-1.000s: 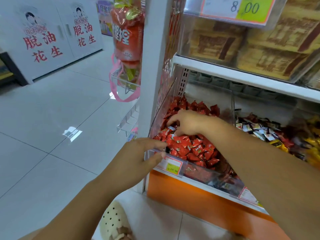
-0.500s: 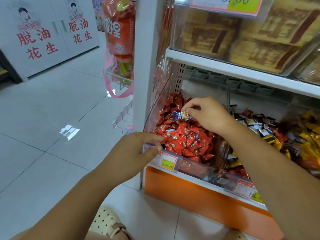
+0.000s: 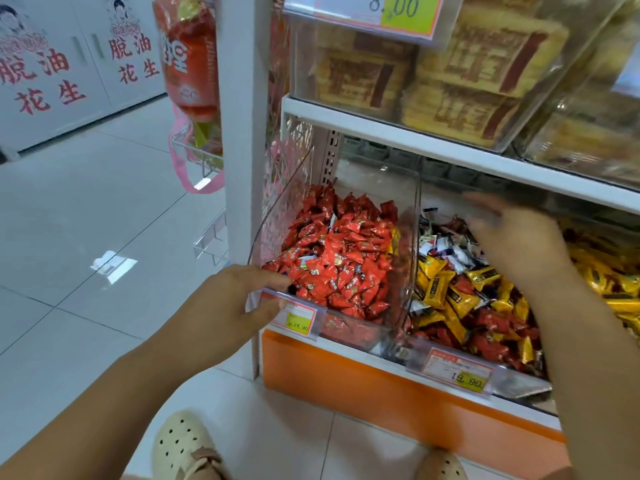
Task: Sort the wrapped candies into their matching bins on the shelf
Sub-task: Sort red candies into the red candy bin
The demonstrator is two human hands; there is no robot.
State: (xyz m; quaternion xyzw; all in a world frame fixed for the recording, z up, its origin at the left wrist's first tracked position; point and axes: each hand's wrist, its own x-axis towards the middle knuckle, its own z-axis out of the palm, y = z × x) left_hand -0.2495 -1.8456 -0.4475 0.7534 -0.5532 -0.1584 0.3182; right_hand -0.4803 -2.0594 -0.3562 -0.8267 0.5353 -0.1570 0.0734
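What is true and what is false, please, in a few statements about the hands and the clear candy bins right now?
1. The left hand grips the front rim of the clear plastic bin of red wrapped candies. True.
2. The right hand hovers over that same bin. False: it is over the neighbouring clear bin of mixed yellow, red and white candies.
3. The 8.00 price label hangs on the red candies' bin. False: it is up by the upper shelf.
4. Tan packets fill a clear box on the upper shelf. True.

red candies (image 3: 332, 258) | yellow candies (image 3: 436, 289) | orange shelf base (image 3: 346, 382) | cream dotted shoe (image 3: 180, 445)
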